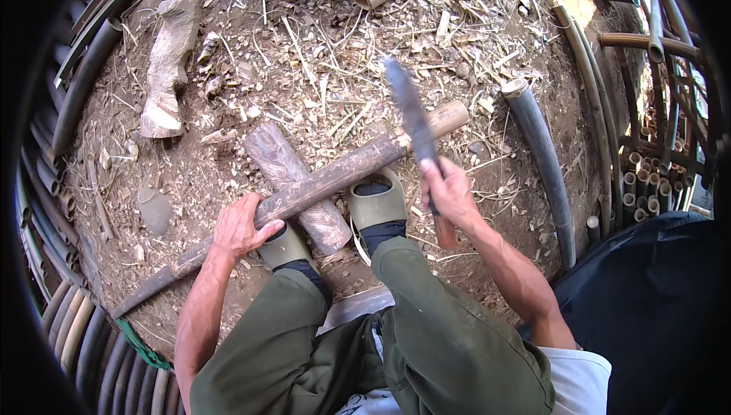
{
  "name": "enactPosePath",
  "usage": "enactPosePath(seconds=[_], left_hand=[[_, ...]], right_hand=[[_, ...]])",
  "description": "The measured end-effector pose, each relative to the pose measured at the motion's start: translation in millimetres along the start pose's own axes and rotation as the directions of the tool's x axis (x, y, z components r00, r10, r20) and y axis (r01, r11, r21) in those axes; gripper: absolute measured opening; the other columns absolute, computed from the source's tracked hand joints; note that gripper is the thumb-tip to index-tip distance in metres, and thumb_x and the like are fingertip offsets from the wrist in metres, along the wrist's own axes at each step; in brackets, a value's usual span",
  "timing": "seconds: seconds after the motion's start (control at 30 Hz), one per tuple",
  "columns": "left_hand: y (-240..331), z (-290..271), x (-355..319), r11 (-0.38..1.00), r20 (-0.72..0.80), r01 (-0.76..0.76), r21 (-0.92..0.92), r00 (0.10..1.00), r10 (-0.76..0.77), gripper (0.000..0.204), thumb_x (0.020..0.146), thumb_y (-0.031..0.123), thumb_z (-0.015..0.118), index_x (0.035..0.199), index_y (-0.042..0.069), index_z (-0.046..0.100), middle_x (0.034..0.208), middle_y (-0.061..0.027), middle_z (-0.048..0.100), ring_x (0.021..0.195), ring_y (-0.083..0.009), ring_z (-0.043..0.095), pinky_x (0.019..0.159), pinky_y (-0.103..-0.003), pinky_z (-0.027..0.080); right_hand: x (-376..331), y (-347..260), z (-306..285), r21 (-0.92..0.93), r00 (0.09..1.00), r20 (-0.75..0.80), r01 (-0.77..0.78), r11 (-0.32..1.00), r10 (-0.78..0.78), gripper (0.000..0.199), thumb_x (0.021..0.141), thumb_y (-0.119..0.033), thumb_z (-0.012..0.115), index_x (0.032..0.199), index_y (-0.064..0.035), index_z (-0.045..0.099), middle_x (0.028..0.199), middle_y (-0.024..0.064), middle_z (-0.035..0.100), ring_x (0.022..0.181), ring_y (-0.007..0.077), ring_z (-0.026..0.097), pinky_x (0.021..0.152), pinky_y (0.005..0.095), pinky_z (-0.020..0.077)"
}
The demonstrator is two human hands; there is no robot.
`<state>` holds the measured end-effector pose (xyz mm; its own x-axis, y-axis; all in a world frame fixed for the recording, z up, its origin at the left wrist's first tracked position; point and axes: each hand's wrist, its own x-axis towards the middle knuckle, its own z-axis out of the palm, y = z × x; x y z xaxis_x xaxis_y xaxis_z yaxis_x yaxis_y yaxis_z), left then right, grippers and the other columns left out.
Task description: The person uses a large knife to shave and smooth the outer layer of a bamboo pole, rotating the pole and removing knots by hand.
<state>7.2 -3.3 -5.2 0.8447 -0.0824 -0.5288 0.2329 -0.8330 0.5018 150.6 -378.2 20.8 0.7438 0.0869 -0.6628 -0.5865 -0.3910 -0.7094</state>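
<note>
Item, one pole (335,174): brown, laid slantwise across a block (278,158) on the ground, its pale-ended tip to our upper right; a pale nick shows beside the blade.
Item, left hand (242,226): fingers and thumb wrapped around the pole, left of the block. We judge this grip well placed, far from the blade; we should press down firmly so the pole cannot roll.
Item, right hand (451,190): closed around the handle of a knife (411,106), blurred, its blade crossing over the pole in view. Contact: we cannot tell. We would keep the wrist steady and the strokes shallow.
Item, right shoe (378,203): just beside the pole, near the blade; a slip could reach it, so we had better draw the foot back.
Outlying: chips (335,65) strewn about; one bamboo (542,164), to the right.
</note>
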Motion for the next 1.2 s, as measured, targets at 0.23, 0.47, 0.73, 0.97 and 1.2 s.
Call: enactPosePath(seconds=[0.23,0.47,0.73,0.97,1.2], left_hand=[[6.7,-4.2,4.1,1.0,-0.017,-0.012,-0.005,1.0,0.012,0.065,0.071,0.06,0.077,0.102,0.004,0.062,0.096,-0.0126,0.064,0.095,-0.0346,0.065,0.081,-0.046,0.051],[0.5,-2.3,-0.7,0.997,-0.025,-0.075,0.022,0.997,0.075,0.066,0.077,0.06,0.072,0.109,0.002,0.065,0.102,-0.018,0.065,0.099,-0.0368,0.063,0.085,-0.046,0.049],[-0.1,-1.7,4.9,0.997,0.001,-0.071,-0.005,0.997,0.071,0.07,0.073,0.058,0.076,0.113,0.002,0.061,0.104,-0.0179,0.064,0.094,-0.0384,0.064,0.082,-0.047,0.051],[-4.4,1.0,1.3,0.994,-0.032,-0.097,0.047,0.995,0.099,0.066,0.072,0.057,0.077,0.108,0.002,0.065,0.097,-0.0158,0.065,0.09,-0.0363,0.066,0.078,-0.047,0.052],[-0.1,-1.6,3.0,0.986,-0.071,-0.162,0.029,0.984,0.163,0.054,0.079,0.05,0.073,0.102,0.001,0.066,0.092,-0.0168,0.065,0.087,-0.0375,0.063,0.079,-0.046,0.05]], right_hand=[[0.6,11.1,-3.2,-0.302,0.965,0.23,0.194,0.933,-0.126,0.033,0.105,-0.034,0.049,0.09,-0.0055,0.05,0.063,0.0022,0.054,0.051,0.0104,0.056,0.046,0.0263,0.0483],[-6.1,2.1,-7.1,-0.232,0.956,0.29,0.037,0.972,0.033,0.039,0.101,-0.039,0.057,0.09,-0.0018,0.057,0.062,0.0013,0.055,0.054,0.0115,0.058,0.05,0.0274,0.0504],[-3.1,2.1,-1.6,-0.256,0.952,0.305,0.057,0.965,0.025,0.034,0.103,-0.034,0.053,0.089,-0.003,0.055,0.067,0.004,0.059,0.053,0.012,0.058,0.048,0.0297,0.0482],[-4.5,3.3,-6.6,-0.439,0.928,0.372,0.199,0.876,-0.025,0.031,0.104,-0.031,0.052,0.097,-0.0012,0.056,0.065,0.0031,0.06,0.054,0.0101,0.058,0.049,0.0275,0.0479],[-6.3,5.8,-2.9,-0.282,0.953,0.304,0.102,0.954,-0.012,0.029,0.105,-0.03,0.05,0.093,-0.0035,0.055,0.064,0.0008,0.054,0.053,0.0089,0.056,0.046,0.0269,0.0477]])
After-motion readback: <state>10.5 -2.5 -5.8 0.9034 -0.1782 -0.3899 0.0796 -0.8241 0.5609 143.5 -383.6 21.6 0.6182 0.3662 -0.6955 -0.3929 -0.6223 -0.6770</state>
